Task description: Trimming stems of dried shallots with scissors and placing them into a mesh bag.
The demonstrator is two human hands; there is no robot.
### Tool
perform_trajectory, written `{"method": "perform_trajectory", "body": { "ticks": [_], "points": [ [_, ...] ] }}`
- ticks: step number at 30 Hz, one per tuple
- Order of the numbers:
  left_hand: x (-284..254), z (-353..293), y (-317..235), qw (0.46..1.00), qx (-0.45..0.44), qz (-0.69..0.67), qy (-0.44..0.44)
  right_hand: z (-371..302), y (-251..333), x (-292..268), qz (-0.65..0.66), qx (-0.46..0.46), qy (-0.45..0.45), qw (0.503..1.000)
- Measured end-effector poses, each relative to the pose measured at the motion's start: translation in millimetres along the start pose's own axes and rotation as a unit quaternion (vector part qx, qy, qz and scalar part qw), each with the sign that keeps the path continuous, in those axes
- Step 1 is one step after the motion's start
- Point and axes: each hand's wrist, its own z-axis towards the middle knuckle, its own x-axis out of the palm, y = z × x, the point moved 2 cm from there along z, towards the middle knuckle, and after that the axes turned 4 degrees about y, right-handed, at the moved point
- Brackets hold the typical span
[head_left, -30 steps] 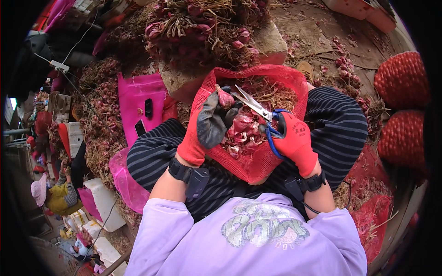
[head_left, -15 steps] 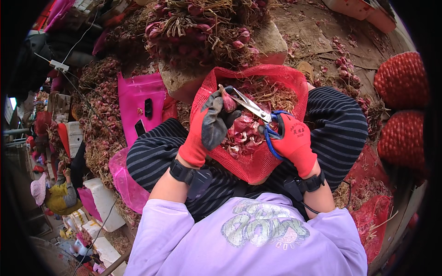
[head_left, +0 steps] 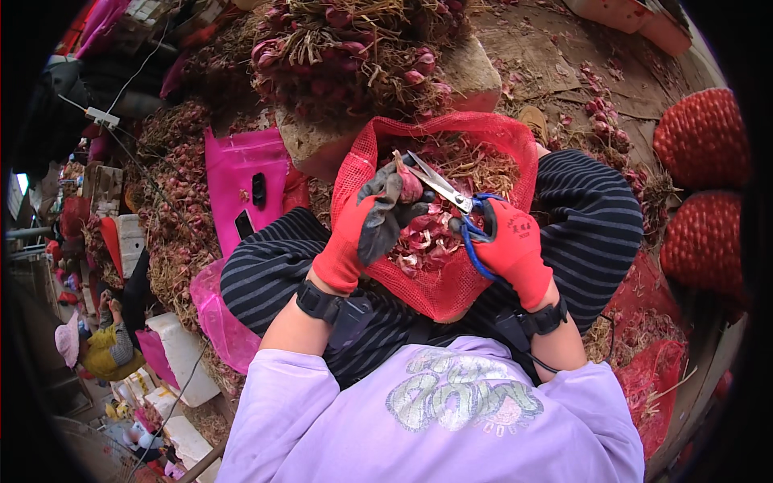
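My left hand [head_left: 366,229], in a red glove with dark grey palm and fingers, grips a purplish-pink shallot [head_left: 409,185] with its dry neck pointing up. My right hand [head_left: 514,241], gloved the same way, is closed round the blue handles of the scissors [head_left: 439,181]. The silver blades point up and left, slightly parted, with their tips beside the shallot's top. Both hands are over an open red mesh bag [head_left: 451,294] between my legs. Inside it lie loose red skins [head_left: 427,241] and dry, straw-like trimmings [head_left: 483,165].
Bunched shallots [head_left: 346,56] are heaped on a pale block [head_left: 475,76] ahead. More lie piled at left, beside a pink plastic sheet [head_left: 241,161] bearing a phone [head_left: 244,224]. Full red mesh sacks [head_left: 700,141] stand at right. Another person [head_left: 113,346] sits far left.
The shallot has turned in my left fingers and sits slightly further right. The scissors have barely moved; their blades are closer together now.
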Motion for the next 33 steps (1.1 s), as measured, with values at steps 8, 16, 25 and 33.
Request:
{"method": "perform_trajectory", "body": {
  "ticks": [8, 16, 25, 33],
  "points": [
    [13.9, -2.1, 8.5, 0.986, -0.164, -0.01, -0.006, 6.4, -3.6, -1.0, 0.173, 0.017, -0.007, 0.985],
    [18.8, 1.0, 17.6, 0.977, -0.126, 0.168, -0.041, 12.2, 7.8, 7.2, 0.533, 0.033, 0.021, 0.846],
    [18.1, -1.0, 19.3, 0.962, -0.107, 0.248, -0.035, 11.7, 1.8, 23.1, 0.506, 0.043, 0.018, 0.861],
    [26.4, 2.7, 17.3, 0.97, -0.111, 0.203, -0.074, 12.6, 0.8, 19.5, 0.556, 0.094, 0.058, 0.824]
  ]
}}
